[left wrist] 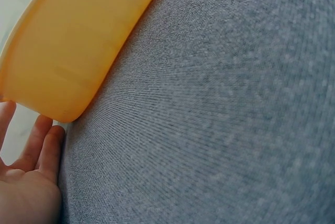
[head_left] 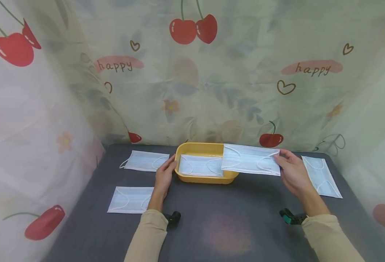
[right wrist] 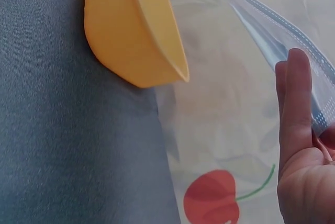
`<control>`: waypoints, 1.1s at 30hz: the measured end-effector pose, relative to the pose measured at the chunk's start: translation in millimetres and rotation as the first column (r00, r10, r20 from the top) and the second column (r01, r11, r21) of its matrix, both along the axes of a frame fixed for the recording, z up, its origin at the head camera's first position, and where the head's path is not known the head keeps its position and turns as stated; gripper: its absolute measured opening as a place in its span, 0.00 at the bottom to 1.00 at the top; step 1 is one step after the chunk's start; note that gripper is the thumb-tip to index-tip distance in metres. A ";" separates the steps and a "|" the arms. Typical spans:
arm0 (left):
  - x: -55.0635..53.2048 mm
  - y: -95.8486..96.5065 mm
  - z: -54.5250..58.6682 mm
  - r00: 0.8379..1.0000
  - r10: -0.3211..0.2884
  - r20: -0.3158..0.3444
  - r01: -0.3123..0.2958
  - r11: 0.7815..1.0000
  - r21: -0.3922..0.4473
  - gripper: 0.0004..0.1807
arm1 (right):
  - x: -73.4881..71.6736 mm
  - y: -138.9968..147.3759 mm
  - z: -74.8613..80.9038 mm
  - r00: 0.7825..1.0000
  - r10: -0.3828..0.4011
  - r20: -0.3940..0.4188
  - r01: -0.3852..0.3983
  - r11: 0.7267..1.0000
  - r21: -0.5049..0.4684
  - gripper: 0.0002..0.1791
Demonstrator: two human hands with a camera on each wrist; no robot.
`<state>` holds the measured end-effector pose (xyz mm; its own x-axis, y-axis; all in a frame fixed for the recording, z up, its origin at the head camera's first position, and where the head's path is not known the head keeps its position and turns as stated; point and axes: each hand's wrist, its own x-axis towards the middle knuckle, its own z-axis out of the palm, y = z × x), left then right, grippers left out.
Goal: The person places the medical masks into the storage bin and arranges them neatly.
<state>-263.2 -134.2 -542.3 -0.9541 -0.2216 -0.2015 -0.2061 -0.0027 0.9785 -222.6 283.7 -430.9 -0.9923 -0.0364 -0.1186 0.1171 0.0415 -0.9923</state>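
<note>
A yellow plastic tray (head_left: pixel 205 179) stands near the table's far edge with a pale blue face mask (head_left: pixel 199 166) lying in it, ear loops on top. At the tray's left end is my left hand (head_left: pixel 164 176); in the left wrist view its fairly straight fingers (left wrist: pixel 37 143) touch the outside of the end wall. My right hand (head_left: pixel 295 173) pinches another face mask (head_left: pixel 249 159) by its right end, between thumb and fingers. This mask is held up in the air, its left end over the tray's right part, which it hides.
Two face masks lie left of the tray: one at the back (head_left: pixel 144 161), one nearer (head_left: pixel 128 200) and partly behind my left forearm. Another face mask (head_left: pixel 323 177) lies at the right edge of the dark grey table (head_left: pixel 225 218). A printed curtain (head_left: pixel 192 80) hangs behind and at both sides.
</note>
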 end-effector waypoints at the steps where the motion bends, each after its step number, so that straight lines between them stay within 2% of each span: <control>1: 0.2 0.3 -0.1 1.000 -0.003 -0.002 0.003 1.000 0.000 0.25 | -1.4 -1.9 0.5 1.000 0.005 -0.002 -0.004 1.000 0.007 0.33; 10: 0.8 2.0 -1.1 1.000 -0.008 -0.003 0.008 1.000 -0.010 0.25 | -15.1 -20.7 3.6 1.000 0.029 0.002 -0.029 0.996 0.082 0.34; 33: -1.2 -0.7 -2.2 1.000 -0.010 0.007 0.010 1.000 -0.007 0.25 | -51.7 -67.5 2.4 0.999 0.004 0.050 -0.010 0.993 0.120 0.30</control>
